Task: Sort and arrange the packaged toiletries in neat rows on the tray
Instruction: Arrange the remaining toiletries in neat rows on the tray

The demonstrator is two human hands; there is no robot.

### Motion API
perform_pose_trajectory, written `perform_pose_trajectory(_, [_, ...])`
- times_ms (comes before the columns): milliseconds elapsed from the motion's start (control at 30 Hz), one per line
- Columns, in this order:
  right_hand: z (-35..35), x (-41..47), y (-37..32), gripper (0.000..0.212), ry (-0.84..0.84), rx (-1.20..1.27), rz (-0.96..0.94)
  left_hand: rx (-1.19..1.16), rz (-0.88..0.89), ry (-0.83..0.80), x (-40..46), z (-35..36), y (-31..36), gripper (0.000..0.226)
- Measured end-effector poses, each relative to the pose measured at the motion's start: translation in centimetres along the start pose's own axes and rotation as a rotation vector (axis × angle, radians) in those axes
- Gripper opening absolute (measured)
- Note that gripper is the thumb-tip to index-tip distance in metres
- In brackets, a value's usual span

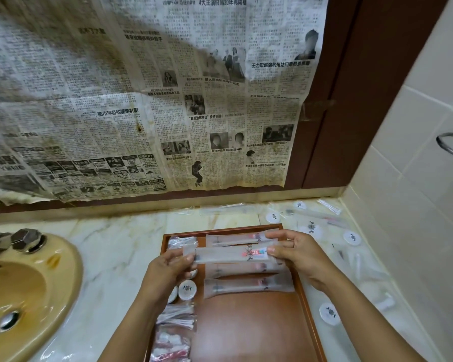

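Left hand [171, 262] and right hand [293, 250] pinch opposite ends of one toothbrush packet [230, 254], held level above tray [246, 325]; similar packets lie in rows beneath.

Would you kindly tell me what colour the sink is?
The sink is mustard yellow, in the head view.

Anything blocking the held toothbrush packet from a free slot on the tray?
Nothing visible. Both hands, left hand and right hand, pinch the long translucent toothbrush packet over the packet rows; the brown wooden tray shows bare wood just nearer the person.
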State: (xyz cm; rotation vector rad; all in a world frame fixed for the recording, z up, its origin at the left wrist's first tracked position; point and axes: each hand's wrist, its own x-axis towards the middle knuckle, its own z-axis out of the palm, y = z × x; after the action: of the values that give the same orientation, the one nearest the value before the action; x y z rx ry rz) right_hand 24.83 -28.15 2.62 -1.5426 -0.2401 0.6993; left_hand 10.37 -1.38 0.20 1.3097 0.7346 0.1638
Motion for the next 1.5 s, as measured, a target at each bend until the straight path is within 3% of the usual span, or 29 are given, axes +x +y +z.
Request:
perform_pose_trajectory(567, [0.2, -3.2, 1.7, 0.026, 0.072, -0.085, -0.017, 0.11, -0.051, -0.011, -3.2, 0.6, -0.6, 0.019])
perform_pose_trajectory(700, [-0.6, -4.3, 2.9, 0.027, 0.116, -0.176, 0.011, 0.261, -0.003, -0.019, -3.9, 0.5, -1.3, 0.015])
perform_pose_trajectory(833, [-1.2, -5.3, 5.3, 0.025, 0.181, -0.295, 0.044, 0.591, 0.097, 0.049, -4.7, 0.6, -2.9, 0.005])
perform_pose_trajectory(1167, [-0.3, -7.2, 8.1, 0.033, 0.375, -0.624, -0.016, 0.941, 0.216, 0.121, -7.2, 2.4, -5.9, 0.03])
perform_pose_trajectory(1500, [1.3, -6.2, 9.1, 0.03, 0.375, -0.8, -0.021, 1.147, 0.314, 0.127, -6.9, 2.9, -6.3, 0.013])
